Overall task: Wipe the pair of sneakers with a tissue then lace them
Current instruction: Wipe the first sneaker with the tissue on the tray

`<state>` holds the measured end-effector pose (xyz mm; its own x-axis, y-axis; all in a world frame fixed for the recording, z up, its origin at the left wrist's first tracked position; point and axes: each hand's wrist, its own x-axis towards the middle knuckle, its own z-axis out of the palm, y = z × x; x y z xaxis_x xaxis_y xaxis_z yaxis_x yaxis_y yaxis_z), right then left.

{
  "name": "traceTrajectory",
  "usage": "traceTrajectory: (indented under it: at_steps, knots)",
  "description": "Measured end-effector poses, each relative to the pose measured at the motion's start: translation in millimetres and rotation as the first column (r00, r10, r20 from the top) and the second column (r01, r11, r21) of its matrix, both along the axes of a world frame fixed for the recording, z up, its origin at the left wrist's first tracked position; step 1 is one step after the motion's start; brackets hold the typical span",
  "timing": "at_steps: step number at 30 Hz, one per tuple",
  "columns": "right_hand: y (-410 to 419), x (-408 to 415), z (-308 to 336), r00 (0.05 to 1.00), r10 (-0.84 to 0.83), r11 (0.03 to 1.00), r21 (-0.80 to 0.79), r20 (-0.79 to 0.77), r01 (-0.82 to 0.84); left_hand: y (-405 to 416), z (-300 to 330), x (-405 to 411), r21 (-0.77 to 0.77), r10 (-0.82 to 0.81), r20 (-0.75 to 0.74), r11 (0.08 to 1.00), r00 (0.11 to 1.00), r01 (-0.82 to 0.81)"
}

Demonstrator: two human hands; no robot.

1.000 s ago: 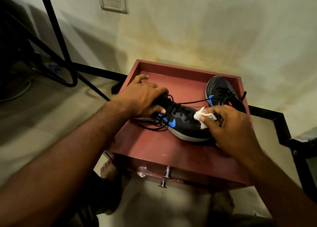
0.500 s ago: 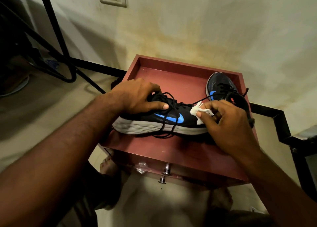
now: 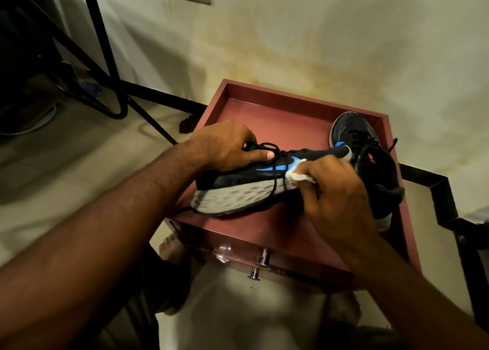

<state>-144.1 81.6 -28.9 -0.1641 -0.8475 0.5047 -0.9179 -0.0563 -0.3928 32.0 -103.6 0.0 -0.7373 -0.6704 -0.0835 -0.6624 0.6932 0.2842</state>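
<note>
**Wiping the side of sneaker one, watch those loose laces**

Biggest risk I see: the near sneaker (image 3: pixel 238 183) is tipped on its side with the grey sole facing the camera, right at the front edge of the red drawer-style worktop (image 3: pixel 277 106). Push too hard with the tissue and it could skid off the edge, since only one hand braces it. The black laces (image 3: pixel 275 175) also hang loose across the side panel, so the tissue could snag on them or drag one out of an eyelet. And a tissue that small, wadded up, will probably shred on the textured sole.

Pose-wise: the left hand (image 3: pixel 227 146) comes in from the left, fingers curled over the collar and lace area, thumb flat along the upper, clamping the shoe down. The right hand (image 3: pixel 336 191) reaches from the lower right, fingertips pinching the white tissue (image 3: pixel 297 175) against the upper beside the blue logo.

The second sneaker (image 3: pixel 370 162) sits upright behind the right hand, untouched, laces undone.
</note>
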Motion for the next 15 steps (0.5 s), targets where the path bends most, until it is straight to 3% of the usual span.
traceTrajectory:
  at_steps: [11, 15]
  knots:
    - [-20.8, 48.8, -5.7, 0.989, 0.144, 0.989, 0.022, -0.037, -0.143, 3.0, -1.2, -1.5, 0.006, -0.071, -0.060, 0.997, 0.996, 0.072]
    - [-14.3, 35.0, 3.9, 0.972, 0.149, 0.983, 0.130, -0.182, -0.127, 3.9, -1.2, -3.6, -0.016, -0.094, -0.031, 0.995, 0.995, 0.094]
